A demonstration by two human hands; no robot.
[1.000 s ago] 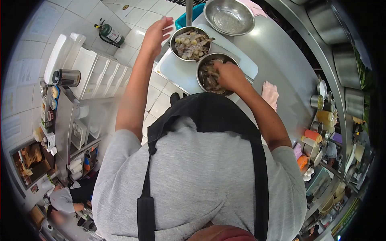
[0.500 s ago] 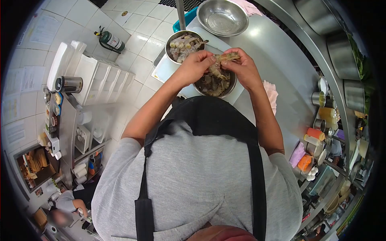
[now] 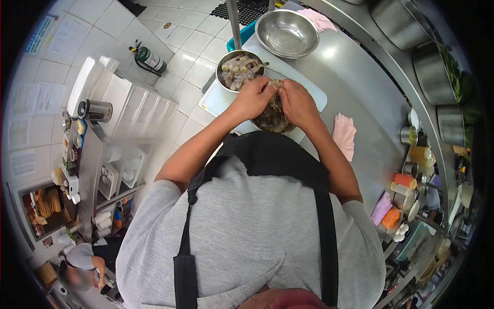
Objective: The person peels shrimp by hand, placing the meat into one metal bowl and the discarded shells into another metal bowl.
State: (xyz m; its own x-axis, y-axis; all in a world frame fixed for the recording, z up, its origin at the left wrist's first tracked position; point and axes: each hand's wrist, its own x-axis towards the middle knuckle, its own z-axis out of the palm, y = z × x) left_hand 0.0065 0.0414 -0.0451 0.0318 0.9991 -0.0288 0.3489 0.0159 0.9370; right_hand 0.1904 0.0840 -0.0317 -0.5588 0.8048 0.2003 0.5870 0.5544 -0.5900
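Both my hands meet over a steel bowl of raw shrimp [image 3: 271,119] standing on a white cutting board [image 3: 218,100]. My left hand [image 3: 252,98] and my right hand [image 3: 296,102] each pinch one shrimp [image 3: 275,84] held between them, just above the bowl. Beyond it stands a second steel bowl [image 3: 237,69] holding pale peeled shrimp. An empty steel bowl [image 3: 286,32] sits farther back on the steel counter [image 3: 360,87].
A pink cloth [image 3: 344,135] lies on the counter to the right of my arm. Cups, bottles and small tins [image 3: 411,175] crowd the counter's right edge. White bins [image 3: 135,110] and a green extinguisher [image 3: 149,59] stand on the tiled floor at left. Another person [image 3: 82,257] is at the lower left.
My right hand lifted a shrimp out of the near bowl, my left hand came down from the far bowl to grip it too, and both now hold it closer together.
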